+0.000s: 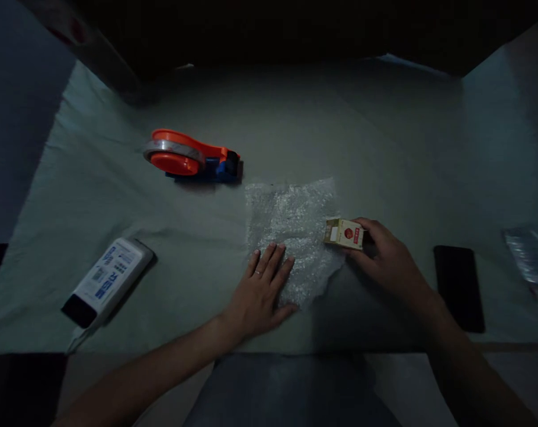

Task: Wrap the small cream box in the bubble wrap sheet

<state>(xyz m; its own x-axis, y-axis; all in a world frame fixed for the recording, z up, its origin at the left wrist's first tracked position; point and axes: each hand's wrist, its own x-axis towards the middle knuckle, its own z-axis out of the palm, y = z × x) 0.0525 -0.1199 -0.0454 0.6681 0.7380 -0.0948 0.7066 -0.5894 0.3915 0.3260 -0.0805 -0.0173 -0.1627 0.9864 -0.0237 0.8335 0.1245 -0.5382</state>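
Note:
A sheet of bubble wrap (291, 207) lies flat on the cloth-covered table. My left hand (264, 290) rests on its lower left part, palm down with the fingers spread, a ring on one of them. At the sheet's right edge, my right hand (380, 249) grips a small cream-coloured carton (349, 233) between thumb and fingers. A red round mark shows on the carton's face. Whether the carton touches the sheet or is held just above it, I cannot tell.
An orange and blue tape dispenser (193, 157) stands at the upper left. A white packet with blue print (111, 276) lies at the left. Right of my right arm are a black phone (459, 287) and clear plastic packaging (533, 252). A large dark box (273, 29) stands along the back.

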